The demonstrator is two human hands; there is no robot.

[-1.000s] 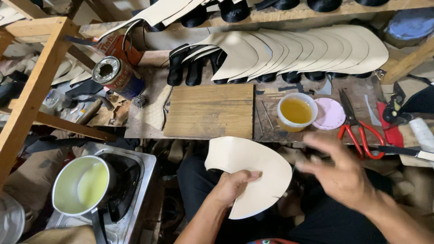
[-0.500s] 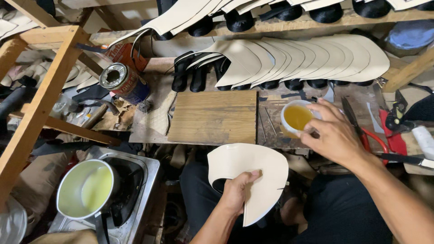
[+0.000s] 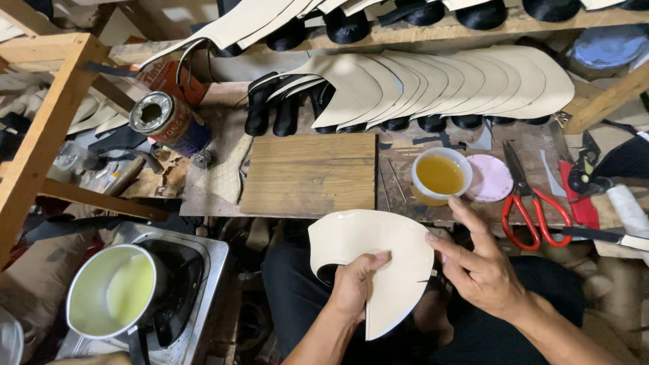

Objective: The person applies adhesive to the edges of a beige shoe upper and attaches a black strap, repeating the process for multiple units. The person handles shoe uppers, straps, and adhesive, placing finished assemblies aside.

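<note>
My left hand [image 3: 355, 284] grips a cream curved leather piece [image 3: 392, 253] from below, over my lap in front of the bench. My right hand [image 3: 480, 267] is beside it, fingers spread, with fingertips touching the piece's right edge. Just above my right hand a small white tub of yellow glue [image 3: 441, 176] stands on the bench, its pink lid [image 3: 490, 179] lying to its right. A bare wooden board [image 3: 311, 174] lies on the bench to the left of the tub.
Red-handled scissors [image 3: 531, 203] lie right of the lid. Several cream pieces on black lasts [image 3: 439, 84] line the back shelf. A tin can [image 3: 165, 122] lies on its side at left. A pot of pale liquid [image 3: 111, 290] sits on a stove at lower left.
My right hand has drawn back from the glue tub down to the right edge of the cream piece. My left hand has kept hold of the piece.
</note>
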